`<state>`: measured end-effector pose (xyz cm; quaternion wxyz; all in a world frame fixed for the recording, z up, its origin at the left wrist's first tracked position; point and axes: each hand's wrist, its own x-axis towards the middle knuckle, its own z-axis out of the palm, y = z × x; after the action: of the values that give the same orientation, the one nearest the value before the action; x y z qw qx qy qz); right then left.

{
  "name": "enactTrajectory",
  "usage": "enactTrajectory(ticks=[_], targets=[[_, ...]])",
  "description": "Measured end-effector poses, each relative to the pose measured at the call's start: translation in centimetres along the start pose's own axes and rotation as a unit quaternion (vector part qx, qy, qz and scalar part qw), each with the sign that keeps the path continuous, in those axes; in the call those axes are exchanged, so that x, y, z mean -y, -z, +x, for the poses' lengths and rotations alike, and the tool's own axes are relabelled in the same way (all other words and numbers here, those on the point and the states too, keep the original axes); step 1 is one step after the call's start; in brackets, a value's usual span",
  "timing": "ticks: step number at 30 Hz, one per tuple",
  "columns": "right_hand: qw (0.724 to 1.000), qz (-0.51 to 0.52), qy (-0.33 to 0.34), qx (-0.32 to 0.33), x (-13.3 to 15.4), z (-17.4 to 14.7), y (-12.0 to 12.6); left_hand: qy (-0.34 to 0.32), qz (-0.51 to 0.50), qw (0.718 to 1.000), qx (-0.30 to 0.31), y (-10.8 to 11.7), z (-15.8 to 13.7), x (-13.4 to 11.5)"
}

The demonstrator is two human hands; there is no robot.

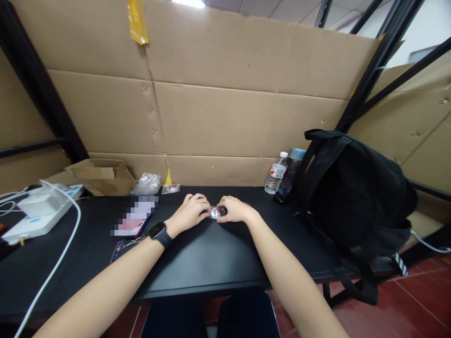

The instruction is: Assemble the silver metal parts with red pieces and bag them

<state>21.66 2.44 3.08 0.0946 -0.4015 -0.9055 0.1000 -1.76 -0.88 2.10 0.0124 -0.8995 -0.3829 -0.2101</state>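
Left hand point(192, 212) and right hand point(233, 209) pinching a small clear packet point(214, 213), black table point(211, 263), black backpack point(359, 197), water bottle point(276, 174), cardboard partition point(218, 117) behind

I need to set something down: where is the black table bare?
The table is bare from the hands to its front edge, and between the right forearm and the backpack. Crowded at left: phone, power strip, paper bag; at back right: bottles.
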Motion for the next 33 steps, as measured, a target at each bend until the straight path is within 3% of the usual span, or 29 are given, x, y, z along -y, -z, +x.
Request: enactTrajectory(ticks=[7, 12, 23, 33], targets=[[0.995, 0.094, 0.014, -0.027, 0.6, -0.4, 0.8, 0.091, -0.035, 0.992, -0.082, -0.1, 0.2, -0.5], [0.99, 0.132, 0.01, -0.054, 0.7, -0.3, 0.6, 0.141, -0.059, 0.983, -0.101, -0.2, 0.4, -1.0], [0.984, 0.129, 0.023, -0.124, 0.4, -0.5, 1.4, 0.129, -0.07, 0.984, -0.099, 0.2, 0.2, -0.6], [0.98, 0.146, -0.002, -0.137, -0.4, -0.6, 1.9, 0.086, -0.071, 0.992, -0.062, 0.0, -0.2, 0.1]])
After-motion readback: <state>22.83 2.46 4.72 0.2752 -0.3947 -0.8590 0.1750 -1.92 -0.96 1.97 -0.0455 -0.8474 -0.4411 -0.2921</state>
